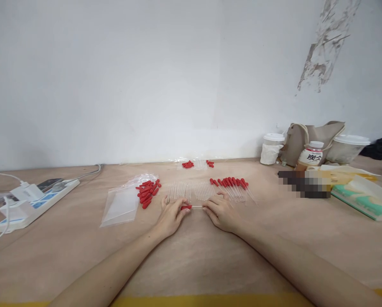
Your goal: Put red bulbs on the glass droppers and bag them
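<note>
Pinching a red dropper bulb (187, 207) between thumb and fingers, the left hand (171, 215) lay with its back upward, its fingers turned forward and inward. The right hand (221, 212) was closed in a similar pinch on a thin clear tube (197, 207), which came out from its fingertips toward the left hand. The bulb and the tube stood in one line, their long axis running across from hand to hand; the bulb was nearer to the left hand, directly in its grasp. Their ends appeared to meet, but how deep the tube sat in the bulb, I could not tell. Both wrists were low over the table (178, 268), and the forearms came together from the two sides. Loose red bulbs (148, 192) were piled to the left of the left hand, bare tubes (179, 192) lay just beyond it, and bulb-capped tubes (232, 182) lay beyond the right hand.
</note>
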A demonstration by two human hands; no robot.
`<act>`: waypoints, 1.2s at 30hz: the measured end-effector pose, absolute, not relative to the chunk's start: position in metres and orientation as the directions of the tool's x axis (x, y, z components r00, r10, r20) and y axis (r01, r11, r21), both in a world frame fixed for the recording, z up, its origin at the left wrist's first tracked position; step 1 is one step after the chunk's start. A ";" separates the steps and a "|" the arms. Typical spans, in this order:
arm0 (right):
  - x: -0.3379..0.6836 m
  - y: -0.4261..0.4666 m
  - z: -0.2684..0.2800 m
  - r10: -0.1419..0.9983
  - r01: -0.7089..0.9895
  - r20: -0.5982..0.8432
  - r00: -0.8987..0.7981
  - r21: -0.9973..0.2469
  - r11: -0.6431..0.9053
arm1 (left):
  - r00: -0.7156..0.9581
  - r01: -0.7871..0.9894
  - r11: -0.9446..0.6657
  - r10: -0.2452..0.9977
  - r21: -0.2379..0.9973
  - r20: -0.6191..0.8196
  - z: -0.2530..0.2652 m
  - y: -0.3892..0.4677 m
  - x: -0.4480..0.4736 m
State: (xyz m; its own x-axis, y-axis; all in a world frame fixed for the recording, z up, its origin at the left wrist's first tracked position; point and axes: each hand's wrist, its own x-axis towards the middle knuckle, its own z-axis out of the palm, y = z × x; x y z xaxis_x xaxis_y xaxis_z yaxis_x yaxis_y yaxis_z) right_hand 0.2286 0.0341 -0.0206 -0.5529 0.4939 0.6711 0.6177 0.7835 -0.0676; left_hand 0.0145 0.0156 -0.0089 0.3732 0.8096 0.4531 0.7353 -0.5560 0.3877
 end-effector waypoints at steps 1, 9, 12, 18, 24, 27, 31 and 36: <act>0.228 0.034 -0.021 0.491 0.618 0.676 -0.549 -0.067 0.783 | 0.384 0.731 -0.563 0.806 0.385 0.450 -0.008 0.015 0.015; 0.230 0.034 -0.020 0.480 0.608 0.696 -0.534 -0.078 0.790 | 0.387 0.731 -0.564 0.807 0.385 0.447 -0.009 0.015 0.015; 0.230 0.034 -0.021 0.476 0.611 0.697 -0.536 -0.069 0.789 | 0.400 0.727 -0.571 0.803 0.380 0.441 -0.008 0.015 0.016; 0.232 0.035 -0.021 0.449 0.595 0.684 -0.575 -0.028 0.803 | 0.431 0.716 -0.582 0.803 0.387 0.411 -0.006 0.014 0.017; 0.233 0.038 -0.021 0.460 0.572 0.660 -0.594 -0.056 0.818 | 0.471 0.709 -0.618 0.774 0.340 0.424 -0.003 0.013 0.018; 0.233 0.041 -0.020 0.463 0.557 0.636 -0.617 -0.063 0.828 | 0.484 0.710 -0.627 0.765 0.320 0.424 -0.002 0.012 0.019; 0.233 0.043 -0.018 0.469 0.569 0.614 -0.635 -0.038 0.821 | 0.486 0.711 -0.632 0.758 0.308 0.435 -0.002 0.013 0.019; 0.229 0.036 -0.017 0.483 0.617 0.623 -0.615 0.000 0.787 | 0.475 0.716 -0.632 0.751 0.295 0.458 -0.002 0.013 0.019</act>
